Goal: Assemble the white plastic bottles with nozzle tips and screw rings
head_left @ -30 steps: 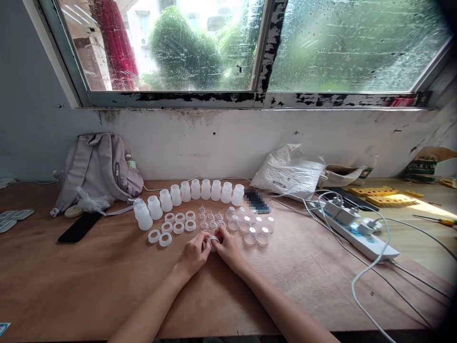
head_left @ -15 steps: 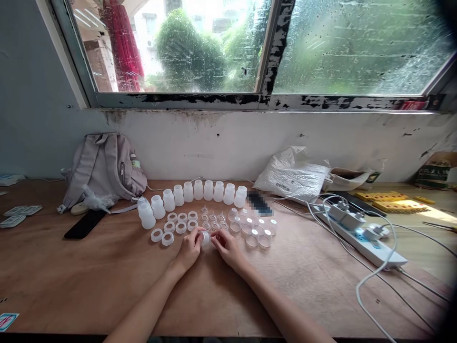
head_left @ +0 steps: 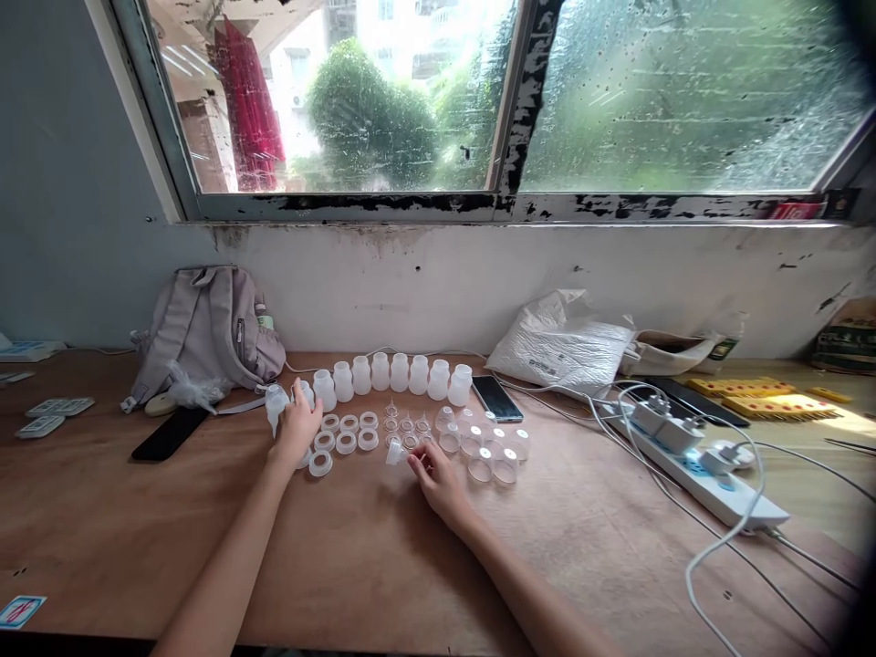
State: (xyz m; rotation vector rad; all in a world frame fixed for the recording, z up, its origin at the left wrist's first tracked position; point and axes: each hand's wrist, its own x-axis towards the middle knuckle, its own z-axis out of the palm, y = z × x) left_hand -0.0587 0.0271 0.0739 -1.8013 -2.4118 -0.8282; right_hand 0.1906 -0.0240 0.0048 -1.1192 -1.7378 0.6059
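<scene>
My left hand [head_left: 297, 429] reaches over the left end of a curved row of frosted white bottles [head_left: 400, 372]. Its thumb and fingers close around a bottle [head_left: 307, 392], partly hidden by the hand; another bottle [head_left: 276, 401] stands just left of it. Low over the table, my right hand [head_left: 436, 473] pinches a small translucent ring with a clear nipple [head_left: 395, 451], tilted sideways. Between the hands lie white collar rings [head_left: 320, 463] and several clear nipples [head_left: 406, 426]. Clear domed caps [head_left: 505, 466] stand in rows to the right of my right hand.
A phone [head_left: 497, 398] lies behind the caps, near a silver mailer bag [head_left: 561, 342]. At right, a power strip [head_left: 725, 488] trails white cables. A grey backpack [head_left: 209, 333] and a black phone [head_left: 169, 434] occupy the left. Yellow trays [head_left: 780, 401] lie far right.
My left hand has let go of the ring with the nipple and moved left to the bottles. My right hand keeps hold of that piece. The view has shifted slightly.
</scene>
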